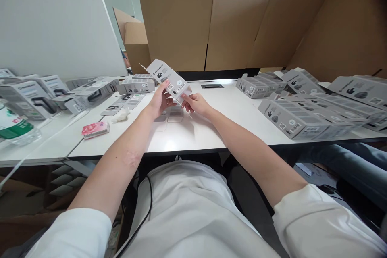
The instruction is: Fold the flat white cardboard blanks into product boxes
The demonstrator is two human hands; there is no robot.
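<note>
A grey printed carton (169, 79) is held up at a slant above the white table, its upper left end showing an open flap. My left hand (161, 98) grips it from the left side, thumb on the printed face and fingers behind. At the lower right end, my right hand (195, 102) pinches the carton near its bottom edge. Beneath the hands, a flat grey carton piece (175, 115) lies on the table, partly hidden. Left of my left hand lie flattened cartons (123, 102) on the tabletop.
Rows of grey cartons (302, 115) stand at the right, more cartons (93, 88) at the left. A pink-and-white packet (95, 129), a crumpled whitish scrap (121, 115) and a green-labelled bottle (16, 125) lie on the left. Large cardboard sheets (181, 20) rise behind the table (208, 133).
</note>
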